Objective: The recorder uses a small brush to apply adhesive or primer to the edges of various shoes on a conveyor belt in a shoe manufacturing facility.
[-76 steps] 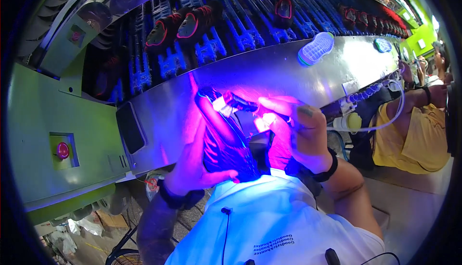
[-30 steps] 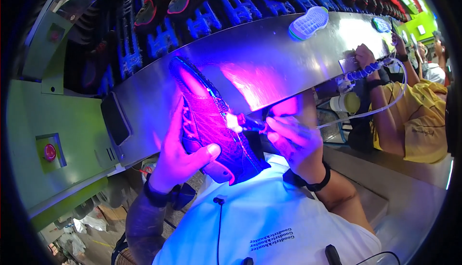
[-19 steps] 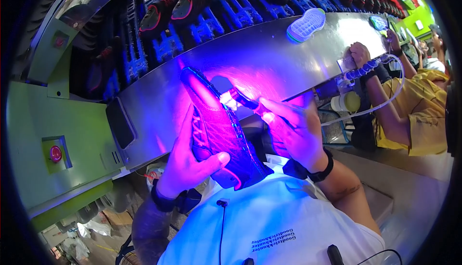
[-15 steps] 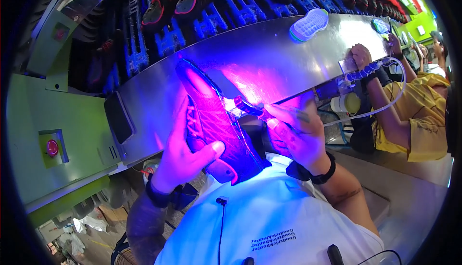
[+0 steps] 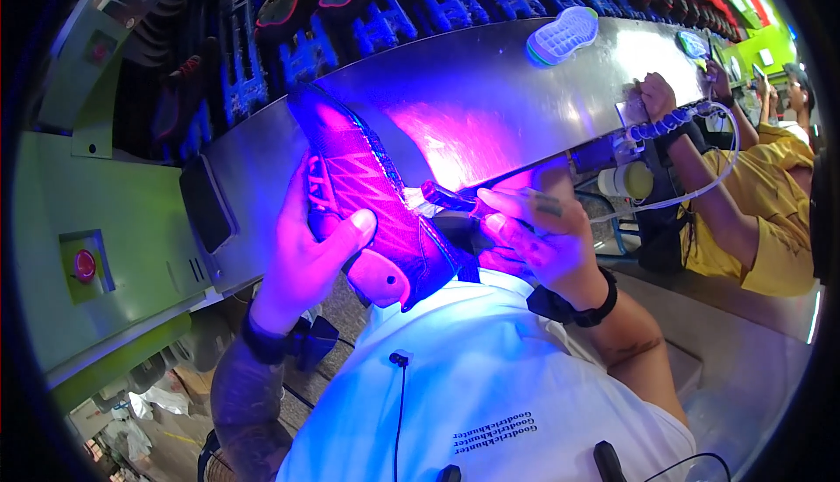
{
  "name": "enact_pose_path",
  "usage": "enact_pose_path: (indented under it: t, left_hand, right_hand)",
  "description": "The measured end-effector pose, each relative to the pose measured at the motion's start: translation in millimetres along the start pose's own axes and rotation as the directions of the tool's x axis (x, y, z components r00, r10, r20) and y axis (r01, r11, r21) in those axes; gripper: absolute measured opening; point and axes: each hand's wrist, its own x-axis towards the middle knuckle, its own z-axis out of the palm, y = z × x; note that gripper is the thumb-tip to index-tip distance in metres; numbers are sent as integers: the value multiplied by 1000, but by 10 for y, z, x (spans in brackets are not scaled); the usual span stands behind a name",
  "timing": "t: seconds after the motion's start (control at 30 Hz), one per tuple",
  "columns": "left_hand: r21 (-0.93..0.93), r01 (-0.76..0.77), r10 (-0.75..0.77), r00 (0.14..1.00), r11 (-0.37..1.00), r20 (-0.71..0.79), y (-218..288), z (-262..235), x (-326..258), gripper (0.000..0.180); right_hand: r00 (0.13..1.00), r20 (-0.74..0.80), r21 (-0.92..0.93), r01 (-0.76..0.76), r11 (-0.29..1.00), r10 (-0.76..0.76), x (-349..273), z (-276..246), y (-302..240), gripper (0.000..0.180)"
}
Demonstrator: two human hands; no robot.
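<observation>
A dark shoe upper (image 5: 363,176), lit purple and blue, is tilted above the front of the metal bench with its toe toward the far left. My left hand (image 5: 306,237) grips it from the lace side, the thumb lying on its side near the heel. Between the thumb and fingers of my right hand (image 5: 547,233) is a short dark-handled brush (image 5: 448,197). Its pale bristles touch the bottom edge of the upper around the middle. Part of the handle is hidden by the fingers, and the underside of the upper cannot be seen well.
On the metal bench (image 5: 516,88) lies a pale shoe sole (image 5: 563,36). Beyond it, a rack conveyor (image 5: 385,31) carries several dark shoes. Left stands a green machine panel with a red button (image 5: 84,265). At right, a person in yellow (image 5: 752,220) works near a coiled hose (image 5: 661,129).
The shoe upper and my left hand have shifted left and slightly away from me. The brush has stayed nearly in place, so its bristles now meet the edge closer to the heel.
</observation>
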Motion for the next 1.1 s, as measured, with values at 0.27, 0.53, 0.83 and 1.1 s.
enact_pose_path:
  t: [0.27, 0.53, 0.83, 1.1]
  left_hand:
    - [39, -42, 44, 997, 998, -62, -1, -42, 96, 73]
    - [-178, -47, 19, 988, 983, -154, -19, -30, 172, 51]
    - [-501, 103, -208, 965, 859, -158, 42, 36, 165, 32]
    - [-746, 187, -309, 951, 639, -25, 140, 90, 80, 47]
  right_hand:
    - [980, 56, 213, -199, 957, 191, -32, -75, 18, 33]
    - [989, 29, -271, 145, 952, -142, 130, -252, -53, 37]
    - [912, -1, -465, 363, 808, -410, 327, -297, -346, 41]
    - [837, 20, -509, 479, 715, -547, 479, -352, -443, 41]
